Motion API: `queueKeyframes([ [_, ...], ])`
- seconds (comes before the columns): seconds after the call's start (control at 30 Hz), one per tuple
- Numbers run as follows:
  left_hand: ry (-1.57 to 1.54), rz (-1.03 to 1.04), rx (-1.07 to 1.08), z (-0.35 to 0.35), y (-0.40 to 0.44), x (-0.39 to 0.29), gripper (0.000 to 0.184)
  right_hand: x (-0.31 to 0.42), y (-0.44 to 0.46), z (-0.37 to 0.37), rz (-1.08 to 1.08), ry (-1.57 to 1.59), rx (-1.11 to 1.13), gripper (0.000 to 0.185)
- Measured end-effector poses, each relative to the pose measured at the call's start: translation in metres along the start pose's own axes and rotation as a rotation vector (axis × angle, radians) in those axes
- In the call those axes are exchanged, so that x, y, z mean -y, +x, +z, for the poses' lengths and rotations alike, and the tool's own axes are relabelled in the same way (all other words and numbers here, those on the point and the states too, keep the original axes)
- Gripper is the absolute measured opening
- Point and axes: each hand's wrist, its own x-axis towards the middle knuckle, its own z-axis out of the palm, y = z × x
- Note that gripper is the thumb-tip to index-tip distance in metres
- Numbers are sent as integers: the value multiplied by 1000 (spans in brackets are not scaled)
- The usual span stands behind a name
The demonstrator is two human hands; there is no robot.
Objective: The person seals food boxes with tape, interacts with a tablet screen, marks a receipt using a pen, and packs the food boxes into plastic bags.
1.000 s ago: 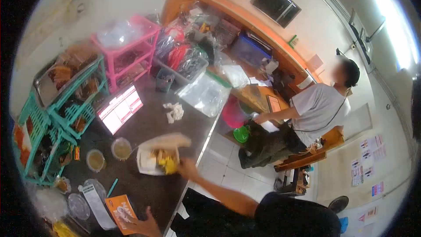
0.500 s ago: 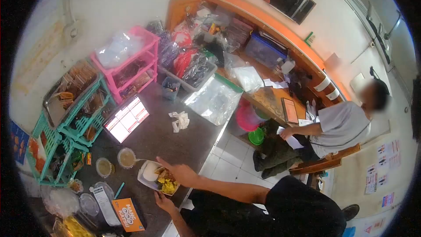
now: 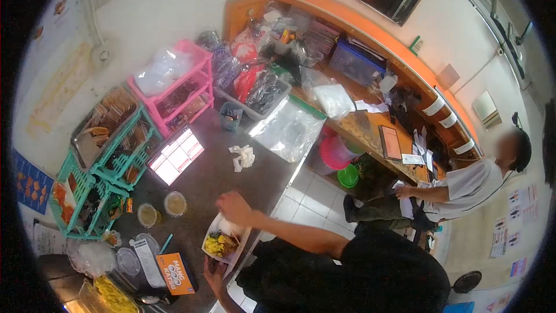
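Observation:
A white paper food box (image 3: 211,253) sits by the table's near edge, holding white rice (image 3: 230,227), yellow scrambled-looking food (image 3: 219,244) and brown pieces. My left hand (image 3: 214,272) grips the box's lower side, its fingers partly hidden beneath. Over the rice end is my right hand (image 3: 236,208), its fingers curled; whatever they hold, if anything, is hidden. Two clear cups of brownish liquid, one cup (image 3: 175,203) and another cup (image 3: 149,215), stand beyond the box. Near my left hand lies an orange printed box (image 3: 176,274).
A lit tablet (image 3: 176,155) stands before green baskets (image 3: 87,197) and a pink rack (image 3: 174,87). Crumpled tissue (image 3: 242,157) and plastic bags (image 3: 289,130) lie on the table. Yellow food (image 3: 113,295) fills a container at lower left. A seated person (image 3: 463,188) holds paper.
My right hand has risen off the food towards the rice end and its fingers have curled. The box is turned in my left hand. A pale utensil-like strip beside the cup no longer shows.

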Motion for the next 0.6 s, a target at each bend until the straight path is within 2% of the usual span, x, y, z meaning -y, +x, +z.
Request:
queueKeyframes([
  [0.03, 49, 80, 26, 6, 3, 2, 65, -29, 16, 29, 57, -4, 145, 29],
  [0.13, 174, 105, 24, -9, 10, 23, 68, -113, 34, 138, 92, 306, 848, 25],
  [0.23, -17, -19, 45, -4, 12, 7, 72, -97, 16, 90, 34, 403, 805, 25],
  [0.33, 114, -149, 30, -3, 22, -12, 74, -90, 2, 67, 196, 581, 695, 35],
  [0.43, 86, -8, 148, 0, 22, -25, 75, -90, 5, 46, 258, 760, 931, 41],
  [0.53, 37, -153, 210, 4, 18, -34, 80, -86, -6, 45, 217, 723, 805, 52],
  [0.57, 105, -25, 168, -5, 22, -14, 82, -84, -8, 50, 201, 710, 763, 56],
  [0.6, 58, -62, 199, -5, 24, -17, 81, -82, -9, 52, 175, 625, 738, 55],
])
